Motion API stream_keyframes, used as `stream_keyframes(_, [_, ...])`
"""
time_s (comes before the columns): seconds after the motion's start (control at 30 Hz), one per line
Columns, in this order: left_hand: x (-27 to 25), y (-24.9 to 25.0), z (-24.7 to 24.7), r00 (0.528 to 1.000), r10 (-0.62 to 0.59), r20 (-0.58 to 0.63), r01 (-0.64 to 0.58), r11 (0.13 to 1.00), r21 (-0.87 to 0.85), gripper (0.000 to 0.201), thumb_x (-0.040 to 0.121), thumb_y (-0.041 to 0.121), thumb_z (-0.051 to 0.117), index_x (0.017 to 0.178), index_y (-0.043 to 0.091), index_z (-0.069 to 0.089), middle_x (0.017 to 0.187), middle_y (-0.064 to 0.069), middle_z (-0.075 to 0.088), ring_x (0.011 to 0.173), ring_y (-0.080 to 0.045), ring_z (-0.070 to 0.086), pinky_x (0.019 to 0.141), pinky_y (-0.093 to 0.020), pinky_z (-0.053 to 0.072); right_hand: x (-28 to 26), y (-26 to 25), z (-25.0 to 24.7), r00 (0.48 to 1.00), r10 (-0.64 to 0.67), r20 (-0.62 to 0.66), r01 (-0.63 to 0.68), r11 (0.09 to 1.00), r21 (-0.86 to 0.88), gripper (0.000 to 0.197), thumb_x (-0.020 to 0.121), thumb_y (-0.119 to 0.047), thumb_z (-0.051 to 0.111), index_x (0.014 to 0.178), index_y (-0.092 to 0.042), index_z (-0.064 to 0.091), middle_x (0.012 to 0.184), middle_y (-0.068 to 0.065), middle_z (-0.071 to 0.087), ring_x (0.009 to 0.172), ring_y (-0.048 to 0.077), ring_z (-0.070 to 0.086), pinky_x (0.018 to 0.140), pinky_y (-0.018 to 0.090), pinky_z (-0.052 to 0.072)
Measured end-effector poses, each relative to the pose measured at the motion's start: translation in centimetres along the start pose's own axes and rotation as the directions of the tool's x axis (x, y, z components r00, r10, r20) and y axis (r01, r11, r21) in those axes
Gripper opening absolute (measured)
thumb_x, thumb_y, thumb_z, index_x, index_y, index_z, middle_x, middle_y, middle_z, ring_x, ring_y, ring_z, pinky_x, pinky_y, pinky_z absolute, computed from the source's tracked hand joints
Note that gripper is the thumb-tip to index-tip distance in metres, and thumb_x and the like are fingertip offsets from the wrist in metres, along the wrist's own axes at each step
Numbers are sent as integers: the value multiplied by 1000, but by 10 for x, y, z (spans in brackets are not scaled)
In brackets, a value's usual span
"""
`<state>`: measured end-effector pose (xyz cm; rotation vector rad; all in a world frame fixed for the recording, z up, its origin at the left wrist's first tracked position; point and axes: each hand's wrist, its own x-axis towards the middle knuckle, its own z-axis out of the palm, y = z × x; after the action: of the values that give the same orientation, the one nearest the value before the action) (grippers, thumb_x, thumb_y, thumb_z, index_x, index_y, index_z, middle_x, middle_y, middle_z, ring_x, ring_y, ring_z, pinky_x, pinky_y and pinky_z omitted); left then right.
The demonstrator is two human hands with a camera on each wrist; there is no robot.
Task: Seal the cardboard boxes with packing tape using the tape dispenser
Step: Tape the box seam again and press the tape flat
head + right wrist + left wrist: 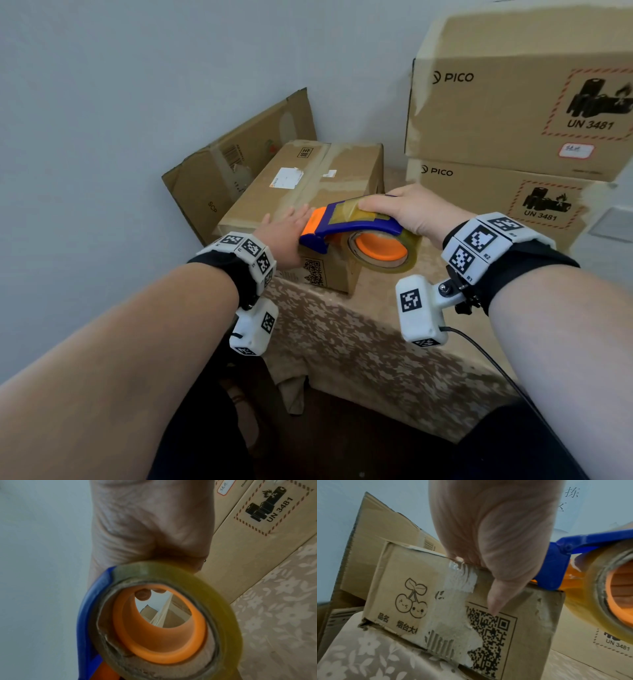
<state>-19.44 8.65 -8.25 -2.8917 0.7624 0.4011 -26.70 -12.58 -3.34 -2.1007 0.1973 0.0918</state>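
A person stands at a table point(359, 342) covered with a beige floral cloth, both forearms reaching forward. One small cardboard box point(308, 192) lies closed on the table near its left edge; what is inside cannot be seen. Old tape patches and a white label mark its top, and its near end shows a QR code point(489, 635) and a cherry drawing point(411, 599).

The left hand point(286, 236) lies flat on the near end of the box top, fingers straight and together, thumb hanging down over the front face.

The right hand point(411, 212) grips one blue and orange tape dispenser point(346, 224), fingers curled around its top, thumb along the taped upper surface. The dispenser's orange nose touches the box's near top edge, just beside the left hand. One roll of clear packing tape point(385, 251) sits on its orange hub, hanging past the box's right side.

Two large closed PICO boxes point(520, 113) are stacked on the right. One flattened cardboard box point(236, 164) leans against the wall behind.
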Motion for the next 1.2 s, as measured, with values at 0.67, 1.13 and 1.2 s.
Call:
stream_keyframes(0.67, [0, -2, -4, 1000, 2, 13, -2, 999, -49, 104, 83, 35, 69, 153, 21, -7, 161, 5, 0, 146, -17, 16, 118, -51, 7, -14, 20, -33, 998, 4, 66, -10, 994, 105, 56, 74, -50, 70, 97, 1, 71, 88, 18, 73, 72, 23, 62, 79, 34, 51])
stream_keyframes(1.13, [-4, 18, -19, 995, -76, 63, 72, 995, 64, 112, 80, 51, 68, 152, 19, -12, 160, 7, -6, 146, -17, 15, 116, -56, 7, -24, 42, -39, 997, 61, 55, -66, 994, 90, 35, 78, -48, 67, 81, -14, 67, 71, 8, 64, 68, 22, 57, 70, 29, 43])
stream_keyframes(1.2, [-5, 33, -21, 998, -36, 59, 29, 994, 105, 112, 81, 52, 67, 151, 18, -14, 160, 4, -11, 147, -17, 9, 117, -54, 7, -25, 44, -38, 997, 57, 52, -62, 993, 100, 36, 78, -49, 66, 84, -13, 67, 72, 9, 65, 68, 22, 57, 71, 29, 43])
